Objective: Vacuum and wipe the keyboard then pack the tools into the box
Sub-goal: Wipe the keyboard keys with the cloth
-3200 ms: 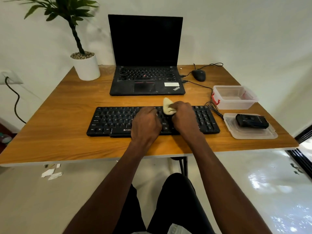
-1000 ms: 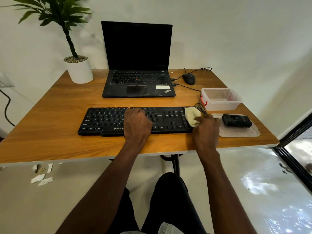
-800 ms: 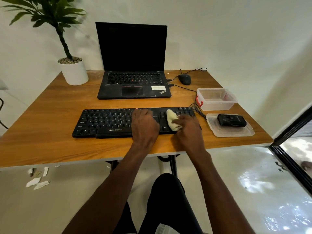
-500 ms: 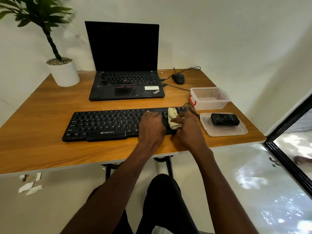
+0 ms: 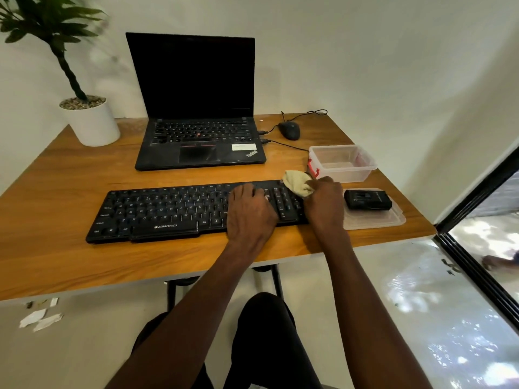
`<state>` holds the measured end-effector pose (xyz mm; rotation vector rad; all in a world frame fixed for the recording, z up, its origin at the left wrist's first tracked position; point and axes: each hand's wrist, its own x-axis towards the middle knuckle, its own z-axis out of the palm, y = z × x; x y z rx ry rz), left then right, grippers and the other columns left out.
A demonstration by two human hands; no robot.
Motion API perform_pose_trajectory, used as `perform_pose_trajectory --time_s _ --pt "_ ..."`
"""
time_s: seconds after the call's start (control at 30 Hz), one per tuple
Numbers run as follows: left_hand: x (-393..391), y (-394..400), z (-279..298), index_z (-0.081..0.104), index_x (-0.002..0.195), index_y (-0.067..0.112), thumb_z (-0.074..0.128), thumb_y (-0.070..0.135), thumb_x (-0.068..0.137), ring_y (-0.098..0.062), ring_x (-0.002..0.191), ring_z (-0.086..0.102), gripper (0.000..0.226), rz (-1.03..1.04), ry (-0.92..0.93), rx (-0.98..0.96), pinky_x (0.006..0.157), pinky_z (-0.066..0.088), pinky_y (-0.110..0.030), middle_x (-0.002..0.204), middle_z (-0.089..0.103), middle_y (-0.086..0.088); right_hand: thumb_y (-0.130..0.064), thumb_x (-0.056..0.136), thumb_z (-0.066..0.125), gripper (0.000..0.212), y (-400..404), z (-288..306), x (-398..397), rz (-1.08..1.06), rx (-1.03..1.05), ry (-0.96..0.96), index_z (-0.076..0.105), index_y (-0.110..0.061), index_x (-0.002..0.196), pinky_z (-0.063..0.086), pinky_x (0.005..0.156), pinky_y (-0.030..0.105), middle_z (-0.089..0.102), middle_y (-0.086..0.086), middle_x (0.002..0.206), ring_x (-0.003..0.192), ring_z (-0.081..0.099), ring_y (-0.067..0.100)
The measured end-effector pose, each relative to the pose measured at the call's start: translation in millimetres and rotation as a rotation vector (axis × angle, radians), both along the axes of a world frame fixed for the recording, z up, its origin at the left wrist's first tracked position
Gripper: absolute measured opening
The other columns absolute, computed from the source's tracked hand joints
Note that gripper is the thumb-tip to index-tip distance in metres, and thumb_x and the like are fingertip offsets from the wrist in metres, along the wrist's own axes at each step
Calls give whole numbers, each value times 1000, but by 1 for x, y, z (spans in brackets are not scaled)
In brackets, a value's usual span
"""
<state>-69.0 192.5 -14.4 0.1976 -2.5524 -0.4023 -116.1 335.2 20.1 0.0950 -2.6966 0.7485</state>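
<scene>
**Cloth at right end of keyboard; box open, lid occupied**

Wooden table (image 5: pixel 56 256): front edge nearest the viewer, right edge just past the lid, far edge against the wall. Bare wood along the front strip below the keyboard and across the left side. Narrow band of bare wood between keyboard and laptop (image 5: pixel 196 141).

Black keyboard (image 5: pixel 168 211): lying flat, parallel to the front edge, its right end just beside the lid.

Left hand (image 5: pixel 250 214): palm down on the right-centre keys, fingers spread flat and fairly straight, gripping nothing.

Right hand (image 5: pixel 325 206): over the keyboard's right end, fingers curled round a pale yellow cloth (image 5: pixel 297 184). Cloth bunched, protruding beyond the knuckles toward the far side, over the far right corner of the keyboard; contact with the keys cannot be confirmed. Little room there: cloth close to the red latch of the box.

Clear plastic box (image 5: pixel 362 172): open, upright, near the right edge, behind the right hand.

Clear lid (image 5: pixel 373 220): flat on the table, in front of the box, touching or nearly touching the right hand's side.

Small black handheld vacuum (image 5: pixel 368 200): resting on the lid, apart from both hands.

Black mouse (image 5: pixel 289 130): far right of the laptop, cable trailing back. Potted plant (image 5: pixel 90 122): far left corner.
</scene>
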Motion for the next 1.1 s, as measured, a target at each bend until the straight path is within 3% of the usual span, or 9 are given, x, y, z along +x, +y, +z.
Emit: perform_pose_trajectory --time_s 0.07,0.17,0.33,0.43,0.53,0.67,0.83,0.97,1.1 --pt "0 1 0 67 98 4 46 22 88 -29 98 53 30 -1 -12 -3 86 45 -39 100 60 -14 -6 92 56 33 -8 5 -4 14 72 -26 64 -6 124 44 91 38 58 15 126 117 47 31" --pt "-1 0 -1 66 98 5 46 26 89 -29 99 53 31 -10 -22 -16 86 43 -38 101 60 -13 -6 90 56 35 -27 6 -2 355 151 -86 67 -12 122 39 95 34 56 10 130 118 43 28" --pt "0 1 1 66 106 5 44 28 87 -28 103 52 37 3 -48 -8 90 44 -39 107 59 -13 -17 90 59 41 -22 9 -21 129 72 -105 59 -9 130 35 105 39 53 15 133 125 40 31" --pt "0 0 0 66 104 4 47 28 89 -29 102 52 34 3 -45 -11 88 45 -39 105 60 -14 -25 90 62 50 -32 13 -19 287 133 -227 51 -11 136 30 111 40 45 10 143 133 34 30" --pt "-3 -1 -2 67 105 5 53 25 89 -28 102 52 29 16 -49 -15 88 45 -39 105 60 -13 -14 89 61 43 -32 5 -21 327 96 -176 58 -15 132 38 106 40 52 7 138 128 42 30" --pt "-2 0 -2 66 109 4 52 22 89 -28 105 51 30 20 -67 -2 91 44 -39 109 59 -13 -7 88 57 38 -23 3 -29 97 19 -58 63 -10 126 46 95 39 62 12 123 116 52 31" --pt "-2 1 -1 65 111 6 49 25 90 -27 107 49 33 10 -82 -3 93 43 -37 110 58 -12 -5 85 64 38 -39 7 -23 419 202 -106 66 -16 121 46 93 36 60 6 126 113 50 25" --pt "-2 2 -1 64 112 6 49 25 91 -26 108 49 33 25 -85 -3 94 43 -37 112 57 -12 -2 88 57 38 -24 4 -36 143 87 -59 63 -12 124 46 95 40 57 11 127 115 47 29" --pt "-3 1 -2 64 113 7 48 27 91 -26 111 49 34 9 -101 -22 97 41 -37 115 59 -11 -11 87 65 37 -46 2 -18 465 237 -53 63 -16 124 44 94 34 56 6 130 115 49 25"
